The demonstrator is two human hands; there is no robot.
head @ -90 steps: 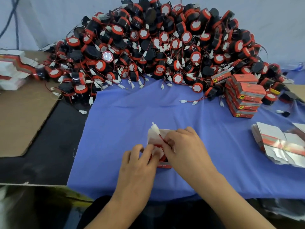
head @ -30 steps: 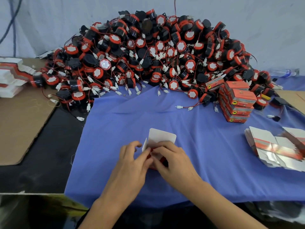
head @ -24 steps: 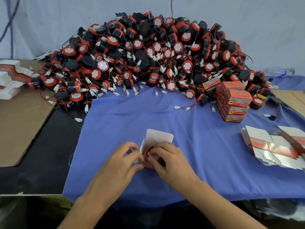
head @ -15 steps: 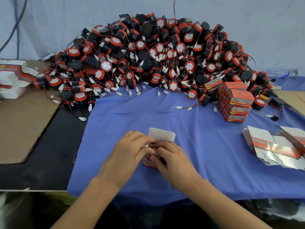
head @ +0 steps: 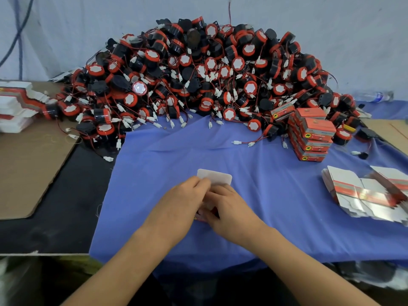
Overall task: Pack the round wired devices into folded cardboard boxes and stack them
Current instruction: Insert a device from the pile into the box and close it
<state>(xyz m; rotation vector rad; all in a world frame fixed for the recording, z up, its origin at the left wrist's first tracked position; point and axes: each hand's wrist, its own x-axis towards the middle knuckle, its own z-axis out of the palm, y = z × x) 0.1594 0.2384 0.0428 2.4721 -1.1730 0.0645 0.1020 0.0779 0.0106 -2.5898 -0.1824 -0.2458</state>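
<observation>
At the desk's left edge, flat cartons [head: 15, 107] lie on a brown cardboard sheet [head: 28, 168], and the heap of round wired devices [head: 198, 85] fills the far edge. Toward the near edge, on the blue cloth [head: 254, 164], the left hand [head: 181, 207] and the right hand [head: 231, 209] both curl their fingers round one small cardboard box [head: 217, 178]. Its white lid flap stands open on the far side. The fingers hide whatever is inside, so it cannot be told whether a device and its wire are fully in. The step looks like closing the box. It would go best if the left hand pins the side flap down, the right steadies the body against the cloth, the wire and plug stay clear of the seam, and the lid tongue slides in square rather than forced. Near the right edge, the stack of packed boxes [head: 311, 133] shows a yellow-and-black round mark and lines of print too small to read. The flat blanks [head: 364, 193] beside it show only a red band.
</observation>
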